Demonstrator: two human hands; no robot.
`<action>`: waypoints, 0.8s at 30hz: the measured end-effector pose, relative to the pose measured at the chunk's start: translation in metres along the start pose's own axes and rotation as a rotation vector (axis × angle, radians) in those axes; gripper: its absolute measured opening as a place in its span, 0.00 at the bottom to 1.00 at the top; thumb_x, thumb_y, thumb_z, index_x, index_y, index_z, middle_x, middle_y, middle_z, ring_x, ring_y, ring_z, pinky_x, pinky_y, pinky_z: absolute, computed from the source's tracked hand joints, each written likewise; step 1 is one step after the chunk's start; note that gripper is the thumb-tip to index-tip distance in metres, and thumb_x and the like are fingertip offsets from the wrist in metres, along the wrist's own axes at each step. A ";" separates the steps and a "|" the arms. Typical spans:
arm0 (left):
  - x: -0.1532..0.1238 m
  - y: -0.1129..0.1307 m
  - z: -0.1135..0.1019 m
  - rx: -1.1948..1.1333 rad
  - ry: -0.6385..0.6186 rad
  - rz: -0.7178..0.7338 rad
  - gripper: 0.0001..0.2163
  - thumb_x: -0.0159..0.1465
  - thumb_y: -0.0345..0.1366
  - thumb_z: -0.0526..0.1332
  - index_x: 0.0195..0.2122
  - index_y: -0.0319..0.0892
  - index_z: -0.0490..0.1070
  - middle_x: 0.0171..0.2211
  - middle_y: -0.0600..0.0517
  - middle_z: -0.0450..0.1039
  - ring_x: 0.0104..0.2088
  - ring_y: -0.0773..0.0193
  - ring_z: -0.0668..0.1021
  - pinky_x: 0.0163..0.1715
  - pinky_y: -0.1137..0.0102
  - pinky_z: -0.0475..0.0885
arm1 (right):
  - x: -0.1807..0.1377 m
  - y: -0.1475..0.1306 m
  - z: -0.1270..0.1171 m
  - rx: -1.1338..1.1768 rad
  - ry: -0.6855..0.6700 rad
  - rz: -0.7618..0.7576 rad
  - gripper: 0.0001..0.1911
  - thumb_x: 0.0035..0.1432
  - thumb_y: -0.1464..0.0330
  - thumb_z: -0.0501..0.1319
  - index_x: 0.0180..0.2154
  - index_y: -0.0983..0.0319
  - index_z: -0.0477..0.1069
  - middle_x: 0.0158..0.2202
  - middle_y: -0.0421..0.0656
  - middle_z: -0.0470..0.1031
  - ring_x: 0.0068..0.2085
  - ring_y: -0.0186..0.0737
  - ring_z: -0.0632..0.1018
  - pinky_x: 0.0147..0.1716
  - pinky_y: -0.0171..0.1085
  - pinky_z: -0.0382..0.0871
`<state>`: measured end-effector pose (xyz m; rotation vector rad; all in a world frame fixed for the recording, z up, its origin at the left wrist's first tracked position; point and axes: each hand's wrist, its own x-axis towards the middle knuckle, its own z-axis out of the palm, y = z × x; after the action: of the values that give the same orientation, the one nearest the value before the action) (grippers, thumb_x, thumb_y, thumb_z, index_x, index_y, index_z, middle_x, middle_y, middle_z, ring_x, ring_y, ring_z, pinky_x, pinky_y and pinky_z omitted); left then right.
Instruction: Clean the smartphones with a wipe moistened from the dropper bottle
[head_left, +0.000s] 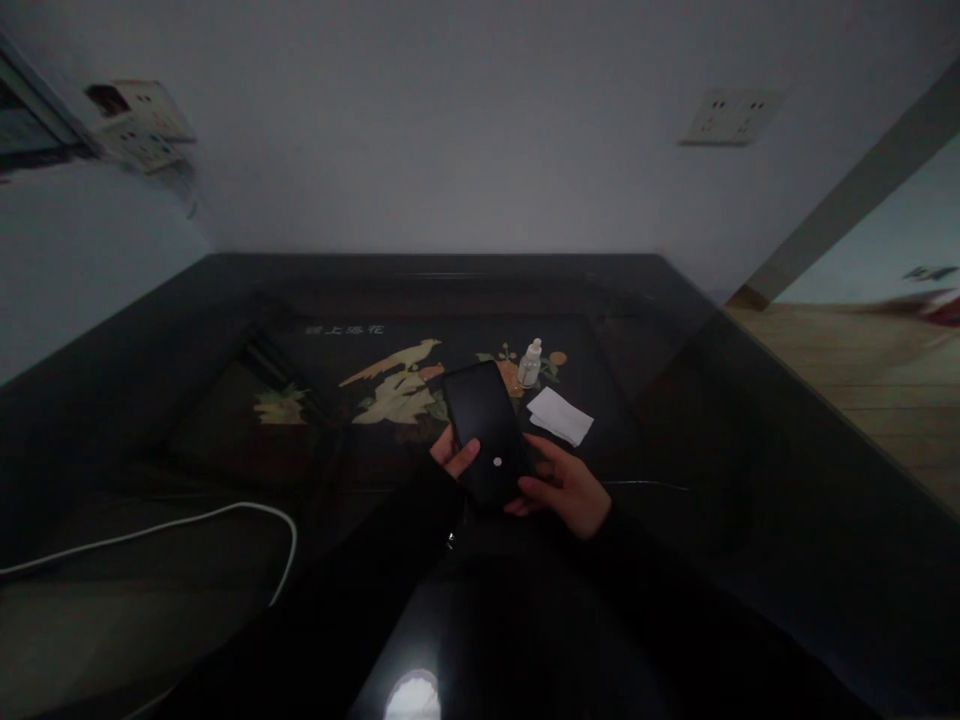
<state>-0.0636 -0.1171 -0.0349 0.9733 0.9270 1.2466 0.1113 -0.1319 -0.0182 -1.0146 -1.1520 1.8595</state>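
Both hands hold a black phone [484, 420], tilted above the dark table, with a small bright spot on its dark face. My left hand [454, 453] grips its left edge, the thumb lying over the face. On the lower right edge, my right hand [566, 487] is closed, thumb at the front and fingers partly hidden behind. Just beyond the right hand lies a folded white cloth [561, 416]. A small clear bottle [529, 366] with a white top stands upright behind that cloth, apart from the hands.
The glossy dark table [645, 300] carries a bird-and-flower picture [397, 390]. A white cable [225, 510] curves across the left front. Wall sockets [731, 115] are at the right, with more sockets [142, 125] at the left. A wooden floor [855, 350] shows beyond the table's right edge.
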 end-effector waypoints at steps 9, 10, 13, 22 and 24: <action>-0.017 0.006 0.004 0.271 -0.148 -0.113 0.27 0.57 0.51 0.57 0.50 0.36 0.55 0.12 0.60 0.65 0.08 0.74 0.62 0.07 0.81 0.54 | -0.001 -0.007 -0.002 0.043 0.084 -0.016 0.46 0.44 0.62 0.68 0.60 0.63 0.46 0.31 0.43 0.76 0.28 0.41 0.80 0.30 0.40 0.75; -0.016 0.005 0.003 0.282 -0.155 -0.118 0.28 0.56 0.52 0.57 0.50 0.36 0.55 0.12 0.61 0.64 0.08 0.75 0.62 0.07 0.81 0.53 | -0.001 -0.006 -0.002 0.037 0.084 -0.027 0.46 0.45 0.62 0.67 0.60 0.62 0.46 0.31 0.43 0.76 0.28 0.41 0.80 0.29 0.39 0.75; -0.010 0.000 0.000 0.311 -0.170 -0.134 0.36 0.54 0.55 0.57 0.55 0.35 0.50 0.12 0.62 0.63 0.08 0.75 0.61 0.07 0.80 0.53 | 0.002 -0.005 -0.001 0.025 0.063 -0.067 0.47 0.46 0.63 0.66 0.62 0.60 0.43 0.29 0.41 0.76 0.27 0.40 0.79 0.27 0.38 0.74; 0.007 -0.001 -0.006 0.386 -0.051 -0.104 0.41 0.55 0.54 0.57 0.63 0.37 0.43 0.11 0.63 0.59 0.09 0.76 0.58 0.09 0.80 0.52 | 0.025 -0.007 0.009 0.123 0.151 -0.007 0.42 0.51 0.75 0.60 0.62 0.59 0.41 0.28 0.40 0.76 0.26 0.36 0.79 0.25 0.32 0.75; 0.012 -0.001 -0.007 0.392 -0.033 -0.112 0.40 0.55 0.54 0.57 0.62 0.36 0.44 0.11 0.63 0.59 0.08 0.76 0.58 0.08 0.80 0.51 | 0.031 -0.008 0.010 0.132 0.168 -0.005 0.40 0.52 0.76 0.59 0.62 0.60 0.41 0.27 0.40 0.76 0.26 0.36 0.80 0.26 0.32 0.75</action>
<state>-0.0690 -0.1046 -0.0391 1.2255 1.2101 0.9691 0.0903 -0.1063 -0.0160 -1.0694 -0.9207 1.7841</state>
